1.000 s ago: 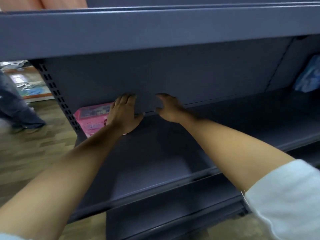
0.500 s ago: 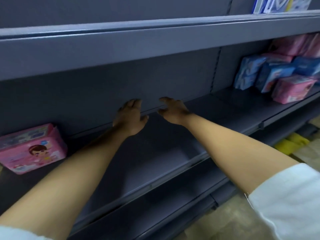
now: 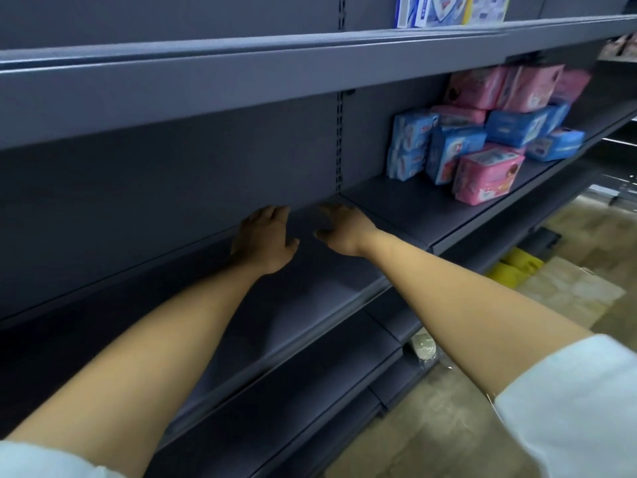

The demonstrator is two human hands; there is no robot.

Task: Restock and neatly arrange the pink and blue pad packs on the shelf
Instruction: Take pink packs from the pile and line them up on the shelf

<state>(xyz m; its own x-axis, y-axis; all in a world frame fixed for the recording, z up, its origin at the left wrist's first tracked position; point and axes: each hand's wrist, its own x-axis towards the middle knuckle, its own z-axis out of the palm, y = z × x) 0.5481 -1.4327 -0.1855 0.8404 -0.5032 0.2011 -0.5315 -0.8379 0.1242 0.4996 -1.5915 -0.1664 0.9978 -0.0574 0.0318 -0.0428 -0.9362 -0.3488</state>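
Pad packs [image 3: 487,177]: five pink, six blue

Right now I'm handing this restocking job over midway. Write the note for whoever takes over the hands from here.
Left hand: open, holds nothing, reached to the back of the grey shelf.
Right hand: open, holds nothing, beside the other hand with a gap between them.
Packs: blue pad packs and pink pad packs sit in a mixed, untidy heap in the next bay to the right, some stacked on others.
Done: nothing in view is neatly arranged yet.
Left: probably take packs from the heap and line them up by colour.
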